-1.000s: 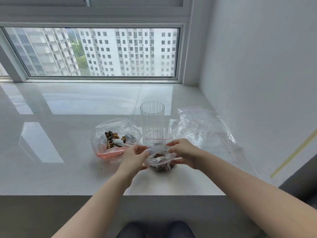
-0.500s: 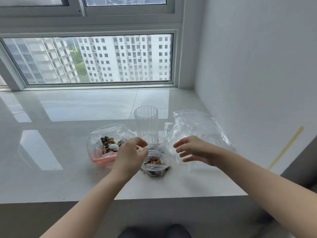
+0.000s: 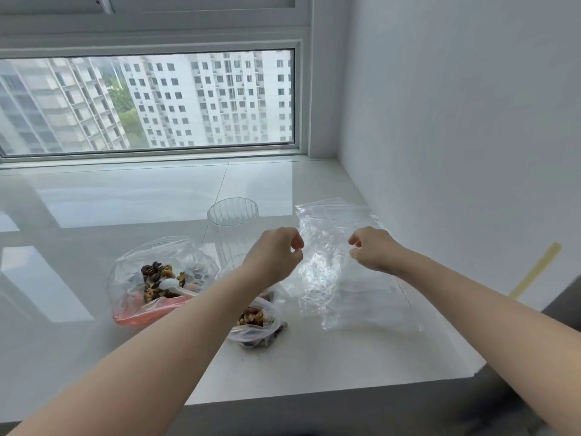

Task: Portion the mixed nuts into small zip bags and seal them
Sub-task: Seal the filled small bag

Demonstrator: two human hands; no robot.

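Nothing here is showing any writing that can be read. No label, brand, number or sign is appearing on anything in view.
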